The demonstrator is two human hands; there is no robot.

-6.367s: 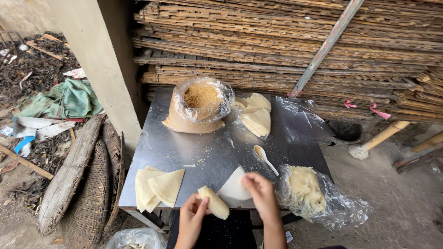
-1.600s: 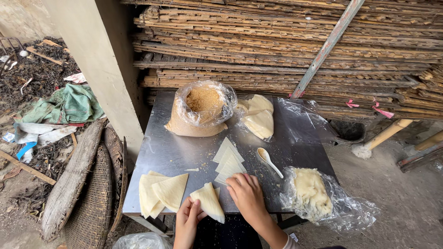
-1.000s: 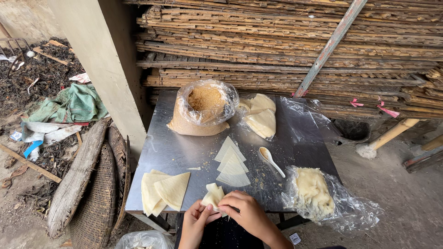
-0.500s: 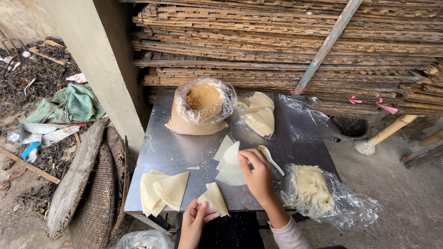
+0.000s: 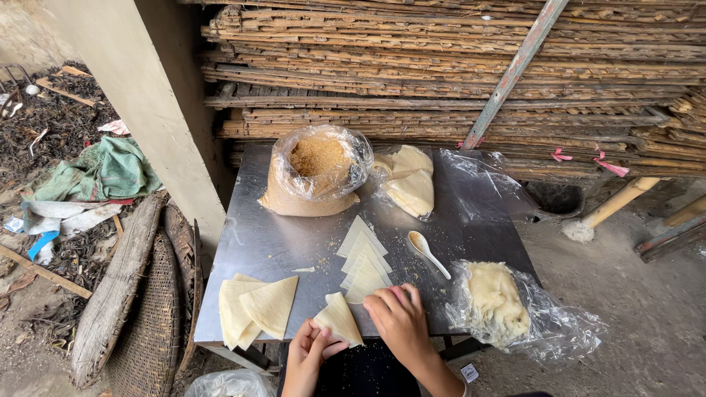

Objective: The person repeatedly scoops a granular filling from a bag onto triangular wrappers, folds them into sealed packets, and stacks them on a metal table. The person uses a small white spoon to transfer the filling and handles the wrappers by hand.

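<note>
While my left hand point(image 5: 305, 353) pinches the folded wrapper point(image 5: 338, 320) at the counter's point(image 5: 257, 242) near edge, its tip points away from me. My right hand point(image 5: 401, 323), fingers loosely spread and holding nothing, rests on the fanned wrapper stack point(image 5: 364, 261), whose long axis runs toward the far edge.

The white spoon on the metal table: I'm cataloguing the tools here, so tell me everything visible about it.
The white spoon is small and looks like plastic or ceramic. It lies flat on the steel table, bowl toward the far left, handle toward the near right. The bowl holds some tan crumbly filling. It sits between the fanned pale wrappers and the clear bag of dough; no hand touches it.
</note>
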